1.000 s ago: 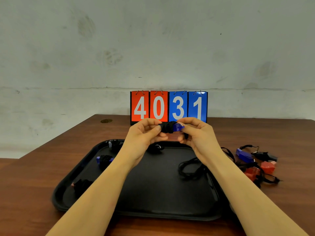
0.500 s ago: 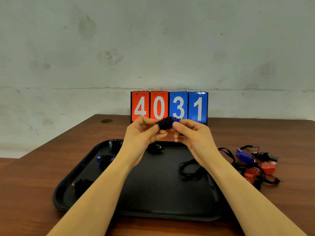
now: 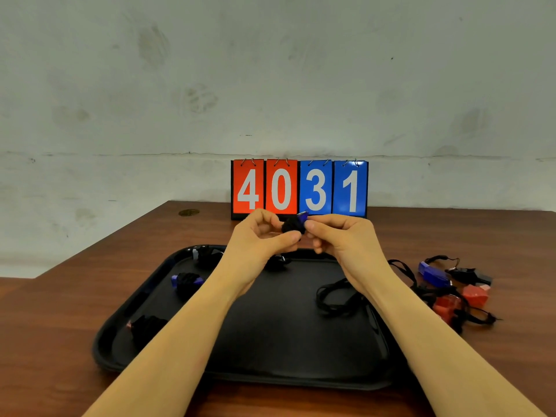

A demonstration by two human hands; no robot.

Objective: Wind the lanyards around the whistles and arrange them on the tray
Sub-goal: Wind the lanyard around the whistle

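Note:
Above the far edge of the black tray (image 3: 270, 368), both hands hold up a blue whistle (image 3: 296, 223) almost covered by its wound black lanyard. My left hand (image 3: 260, 236) pinches the wrapped bundle from the left with thumb and fingers. My right hand (image 3: 340, 236) pinches it from the right. Wound whistles lie on the tray: one blue (image 3: 186, 281), one at the front left (image 3: 146, 326), one at the back left (image 3: 206, 254) and one half hidden behind my left wrist (image 3: 278, 261). A loose black lanyard (image 3: 334, 297) lies on the tray's right side.
On the brown table (image 3: 60, 341) right of the tray lies a tangle of unwound whistles: a blue one (image 3: 433, 273), a black one (image 3: 471, 273) and two red ones (image 3: 474, 294). A score flip board reading 4031 (image 3: 299, 189) stands at the back against the wall.
Both hands have lifted the wrapped blue whistle higher and farther from me, up against the foot of the score board. The blue tip shows less.

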